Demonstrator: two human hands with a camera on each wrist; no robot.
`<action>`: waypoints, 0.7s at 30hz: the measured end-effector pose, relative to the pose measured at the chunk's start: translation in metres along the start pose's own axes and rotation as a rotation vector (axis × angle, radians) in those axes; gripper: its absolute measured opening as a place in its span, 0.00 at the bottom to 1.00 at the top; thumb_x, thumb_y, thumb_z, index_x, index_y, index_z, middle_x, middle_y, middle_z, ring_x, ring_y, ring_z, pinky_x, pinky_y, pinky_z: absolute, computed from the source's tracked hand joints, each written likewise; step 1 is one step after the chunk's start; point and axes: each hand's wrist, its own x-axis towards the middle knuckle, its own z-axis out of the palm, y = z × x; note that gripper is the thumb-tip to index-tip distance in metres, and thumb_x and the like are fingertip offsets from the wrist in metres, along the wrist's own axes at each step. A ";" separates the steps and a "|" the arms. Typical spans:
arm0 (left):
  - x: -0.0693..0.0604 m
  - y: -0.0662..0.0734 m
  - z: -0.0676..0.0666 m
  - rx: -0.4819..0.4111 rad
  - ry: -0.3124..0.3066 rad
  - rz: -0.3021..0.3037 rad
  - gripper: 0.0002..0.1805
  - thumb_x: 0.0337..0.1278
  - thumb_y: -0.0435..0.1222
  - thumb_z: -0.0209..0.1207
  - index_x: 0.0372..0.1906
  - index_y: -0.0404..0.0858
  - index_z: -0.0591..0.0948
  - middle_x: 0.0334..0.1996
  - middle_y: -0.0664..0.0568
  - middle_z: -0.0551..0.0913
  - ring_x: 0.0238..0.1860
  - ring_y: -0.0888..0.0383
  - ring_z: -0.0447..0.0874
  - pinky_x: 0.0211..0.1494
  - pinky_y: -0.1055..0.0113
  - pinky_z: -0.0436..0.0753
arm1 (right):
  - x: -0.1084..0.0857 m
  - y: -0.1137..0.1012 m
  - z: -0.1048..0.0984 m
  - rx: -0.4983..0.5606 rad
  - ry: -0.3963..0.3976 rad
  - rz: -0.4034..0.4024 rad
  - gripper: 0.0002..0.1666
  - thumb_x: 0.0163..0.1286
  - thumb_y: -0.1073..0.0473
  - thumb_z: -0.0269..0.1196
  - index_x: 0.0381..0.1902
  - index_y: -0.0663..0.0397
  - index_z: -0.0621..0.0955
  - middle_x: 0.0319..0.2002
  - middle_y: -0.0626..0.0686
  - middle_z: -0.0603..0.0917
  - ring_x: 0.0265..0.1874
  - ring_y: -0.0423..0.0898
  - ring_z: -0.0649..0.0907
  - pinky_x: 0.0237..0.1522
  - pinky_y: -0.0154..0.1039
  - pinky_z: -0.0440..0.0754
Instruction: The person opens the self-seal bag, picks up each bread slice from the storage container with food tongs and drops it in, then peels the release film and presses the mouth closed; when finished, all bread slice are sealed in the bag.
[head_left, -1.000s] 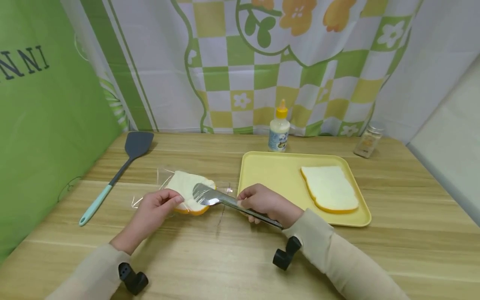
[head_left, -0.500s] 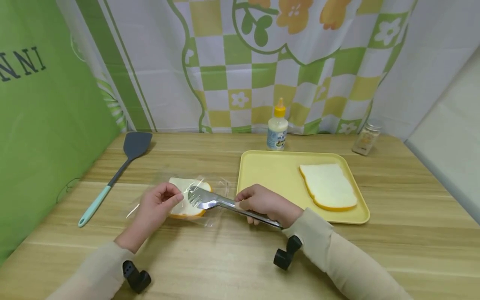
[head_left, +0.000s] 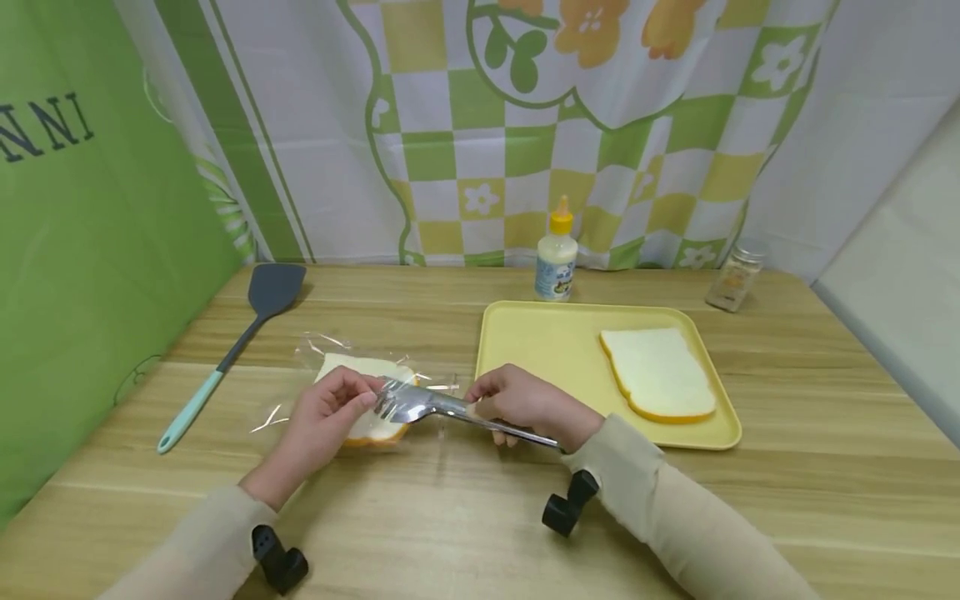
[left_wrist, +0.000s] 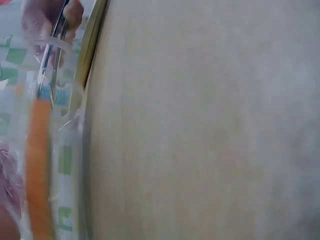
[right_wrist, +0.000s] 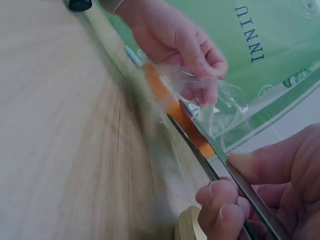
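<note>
A slice of bread [head_left: 386, 428] with an orange-brown crust lies within a clear plastic bag [head_left: 315, 342], left of the yellow tray. My left hand [head_left: 324, 421] pinches the bag's film between thumb and fingers above the slice. Metal tongs [head_left: 409, 403] reach in from the right, and my right hand [head_left: 525, 404] grips their arms. In the right wrist view, the tong arms [right_wrist: 254, 200] lie on either side of the crust [right_wrist: 161, 89]. That edge of the slice appears raised off the table. Part of the slice is hidden behind my left fingers and the tongs.
The yellow tray [head_left: 540, 342] bears a second bread slice [head_left: 660, 373] on its right side. Behind it stands a yellow-capped squeeze bottle [head_left: 555, 265]. A glass shaker jar [head_left: 735, 279] is at the back right. At left lies a spatula [head_left: 251, 333].
My left fingertips have shifted right, over to the tong tips, with the film. Folds of the bag have changed shape. The slice has moved slightly left; my right hand has barely moved.
</note>
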 end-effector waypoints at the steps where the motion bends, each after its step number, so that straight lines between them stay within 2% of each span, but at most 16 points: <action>1: -0.001 0.001 0.001 0.000 -0.020 0.012 0.05 0.58 0.24 0.55 0.28 0.29 0.73 0.39 0.35 0.81 0.41 0.69 0.79 0.42 0.77 0.77 | 0.001 -0.001 0.001 -0.006 0.008 0.003 0.10 0.64 0.66 0.54 0.42 0.63 0.78 0.17 0.53 0.73 0.09 0.41 0.72 0.12 0.32 0.70; 3: -0.002 0.003 0.001 0.023 -0.048 0.008 0.05 0.58 0.24 0.55 0.28 0.31 0.73 0.39 0.37 0.82 0.42 0.68 0.79 0.43 0.76 0.77 | 0.003 -0.002 0.002 -0.015 0.018 0.012 0.10 0.64 0.66 0.55 0.42 0.63 0.78 0.18 0.53 0.73 0.10 0.42 0.72 0.12 0.32 0.70; 5: -0.002 0.003 0.001 0.068 -0.042 -0.005 0.05 0.58 0.25 0.56 0.28 0.32 0.73 0.38 0.39 0.83 0.42 0.67 0.79 0.42 0.75 0.77 | 0.003 -0.001 0.004 -0.014 0.020 0.016 0.10 0.64 0.67 0.55 0.42 0.63 0.78 0.19 0.52 0.73 0.10 0.42 0.72 0.12 0.32 0.70; 8: -0.002 0.004 -0.003 0.133 -0.003 -0.079 0.04 0.58 0.28 0.57 0.29 0.33 0.75 0.38 0.43 0.83 0.40 0.64 0.79 0.42 0.75 0.77 | 0.001 0.001 0.004 0.026 0.001 0.017 0.11 0.63 0.67 0.54 0.43 0.63 0.77 0.20 0.53 0.73 0.10 0.41 0.72 0.12 0.32 0.71; 11: -0.001 0.003 -0.006 0.130 0.039 -0.108 0.04 0.58 0.28 0.57 0.30 0.32 0.74 0.39 0.42 0.83 0.39 0.65 0.79 0.42 0.77 0.76 | 0.000 0.003 0.002 0.048 -0.029 0.005 0.11 0.63 0.67 0.54 0.42 0.63 0.77 0.18 0.52 0.73 0.10 0.41 0.72 0.12 0.32 0.71; 15: 0.000 0.000 -0.006 0.022 0.037 -0.063 0.04 0.60 0.24 0.53 0.30 0.28 0.71 0.43 0.34 0.81 0.42 0.70 0.79 0.45 0.80 0.75 | -0.001 0.001 0.000 0.062 -0.070 -0.011 0.11 0.63 0.66 0.55 0.42 0.64 0.78 0.17 0.51 0.73 0.09 0.41 0.72 0.12 0.32 0.70; 18: 0.000 -0.001 -0.004 -0.053 0.000 -0.012 0.04 0.61 0.21 0.49 0.31 0.25 0.68 0.44 0.28 0.79 0.44 0.72 0.78 0.47 0.81 0.75 | 0.001 0.001 -0.001 0.063 -0.070 -0.012 0.10 0.64 0.66 0.55 0.42 0.65 0.78 0.18 0.51 0.72 0.09 0.41 0.72 0.12 0.32 0.70; 19: -0.001 -0.001 -0.003 -0.060 -0.009 -0.003 0.04 0.61 0.21 0.48 0.31 0.25 0.67 0.41 0.28 0.79 0.42 0.73 0.78 0.45 0.81 0.75 | 0.002 0.001 -0.001 0.063 -0.065 -0.009 0.10 0.64 0.66 0.55 0.42 0.65 0.78 0.18 0.51 0.72 0.09 0.41 0.72 0.12 0.32 0.69; 21: -0.002 -0.001 -0.001 -0.073 -0.049 0.015 0.04 0.62 0.22 0.47 0.32 0.25 0.65 0.41 0.27 0.79 0.43 0.74 0.78 0.44 0.81 0.75 | 0.004 0.001 0.000 0.051 -0.053 -0.004 0.10 0.64 0.66 0.55 0.42 0.65 0.78 0.19 0.52 0.73 0.09 0.41 0.72 0.12 0.32 0.70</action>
